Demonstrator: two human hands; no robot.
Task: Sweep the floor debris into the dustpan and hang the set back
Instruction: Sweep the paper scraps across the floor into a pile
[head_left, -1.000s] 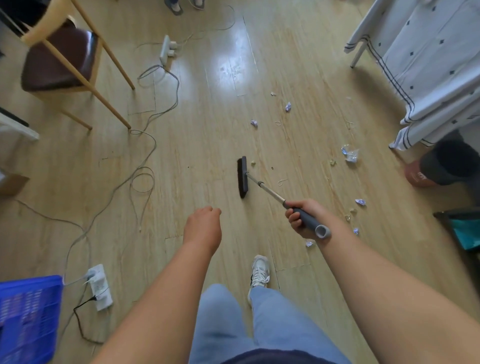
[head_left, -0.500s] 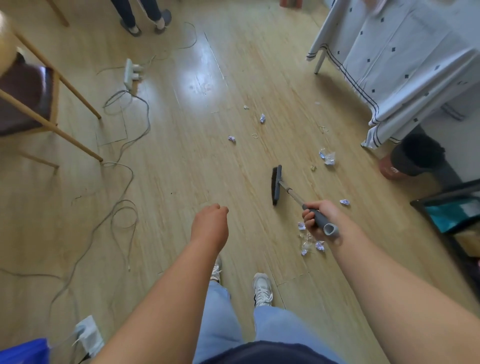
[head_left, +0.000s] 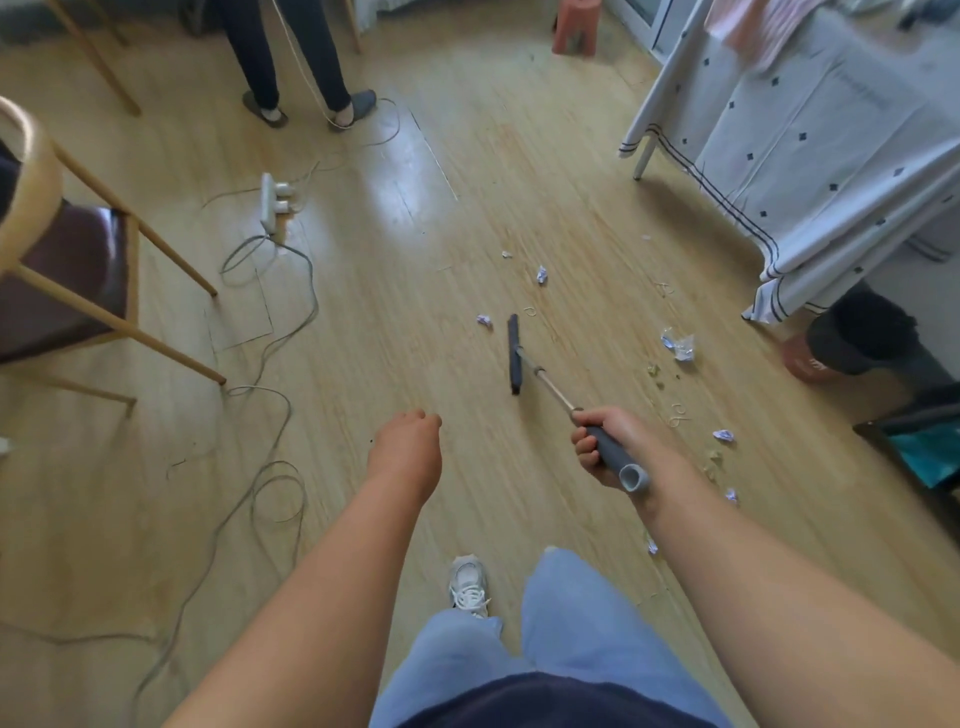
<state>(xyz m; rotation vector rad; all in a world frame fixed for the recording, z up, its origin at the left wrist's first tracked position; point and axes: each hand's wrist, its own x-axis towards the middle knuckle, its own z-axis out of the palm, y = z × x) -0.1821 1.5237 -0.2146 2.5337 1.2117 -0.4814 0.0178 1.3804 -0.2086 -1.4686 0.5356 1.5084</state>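
Note:
My right hand (head_left: 605, 441) grips the grey handle of a broom (head_left: 540, 374). Its dark head (head_left: 514, 354) rests on the wooden floor ahead of me, next to a crumpled paper scrap (head_left: 484, 320). More scraps lie further out (head_left: 542, 274) and to the right (head_left: 678, 345), with small bits (head_left: 723, 435) by my right forearm. My left hand (head_left: 408, 452) hangs in the air as a closed fist with nothing in it. No dustpan is in view.
A power strip (head_left: 270, 202) and loose cables (head_left: 280, 332) trail over the floor on the left, near a wooden chair (head_left: 78, 270). Another person's legs (head_left: 301, 67) stand at the back. A cloth-draped table (head_left: 810, 150) and dark bin (head_left: 857, 332) are on the right.
The view has tilted up and taken in more of the room. The broom head has moved forward and to the right, away from my feet and up to the scrap. My left fist has stayed put.

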